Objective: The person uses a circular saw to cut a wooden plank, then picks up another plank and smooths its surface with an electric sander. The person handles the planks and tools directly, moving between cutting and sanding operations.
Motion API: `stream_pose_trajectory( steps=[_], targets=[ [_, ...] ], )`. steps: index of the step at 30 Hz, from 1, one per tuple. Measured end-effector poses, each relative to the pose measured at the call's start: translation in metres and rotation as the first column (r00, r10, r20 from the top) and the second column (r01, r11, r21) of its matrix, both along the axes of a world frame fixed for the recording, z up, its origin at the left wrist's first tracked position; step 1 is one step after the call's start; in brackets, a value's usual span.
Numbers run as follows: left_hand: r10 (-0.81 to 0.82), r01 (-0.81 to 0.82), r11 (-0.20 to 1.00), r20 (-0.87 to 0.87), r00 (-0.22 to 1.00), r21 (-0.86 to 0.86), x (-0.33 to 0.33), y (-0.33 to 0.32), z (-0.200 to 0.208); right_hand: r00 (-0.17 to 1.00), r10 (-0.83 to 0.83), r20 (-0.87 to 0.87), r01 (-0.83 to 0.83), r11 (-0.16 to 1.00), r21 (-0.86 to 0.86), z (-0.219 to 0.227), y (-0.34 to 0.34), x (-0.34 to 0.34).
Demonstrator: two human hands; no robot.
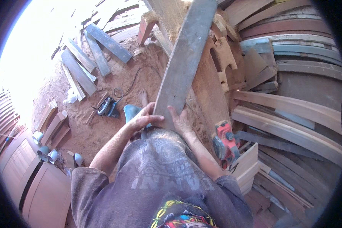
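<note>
A long grey wooden plank [182, 60] slopes away from my waist, its far end at the top of the view. My left hand [146, 117] grips the near end by its left edge, thumb lying on the upper face. On the opposite edge, my right hand [181, 122] holds the same end with its thumb on top; its other fingers are mostly hidden. The plank passes above a sawdust-covered wooden bench [211, 91], and whether it rests there I cannot tell. Right of my right forearm sits a red and black power planer [227, 141].
A blue corded power tool [108, 108] lies on the sawdust-covered ground at left, near a blue object [131, 112]. Several dark boards [109, 42] lie beyond it. Stacked timber [288, 125] fills the right side. Large wooden panels [47, 190] stand at lower left.
</note>
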State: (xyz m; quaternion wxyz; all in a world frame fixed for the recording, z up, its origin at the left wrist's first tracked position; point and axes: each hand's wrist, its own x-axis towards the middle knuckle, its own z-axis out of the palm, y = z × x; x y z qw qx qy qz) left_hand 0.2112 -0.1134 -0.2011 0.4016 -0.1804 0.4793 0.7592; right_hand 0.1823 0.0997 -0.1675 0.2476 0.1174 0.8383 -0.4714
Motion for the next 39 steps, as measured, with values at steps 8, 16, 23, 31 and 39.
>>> stream_pose_trajectory(
  steps=[8, 16, 23, 31, 39],
  targets=[
    [0.090, -0.095, 0.994, 0.081, 0.993, 0.052, -0.011, 0.070, 0.039, 0.917, 0.348, 0.193, -0.370, 0.925, 0.090, 0.033, 0.067, -0.066],
    [0.378, -0.309, 0.905, -0.217, 0.900, 0.294, -0.047, 0.062, 0.141, 0.947, 0.296, -0.126, -0.321, 0.847, -0.425, 0.136, 0.085, -0.137],
    [0.489, -0.333, 0.872, -0.606, 0.627, 0.360, -0.108, 0.059, 0.245, 0.856, 0.185, -0.482, -0.504, 0.499, -0.705, 0.225, 0.069, -0.189],
    [0.464, -0.382, 0.880, -0.681, 0.567, 0.283, -0.120, 0.065, 0.259, 0.856, 0.036, -0.515, -0.465, 0.486, -0.740, 0.234, 0.058, -0.191],
    [0.435, -0.352, 0.896, -0.693, 0.575, 0.270, -0.120, 0.062, 0.258, 0.874, 0.064, -0.483, -0.442, 0.519, -0.731, 0.231, 0.058, -0.193]
  ],
)
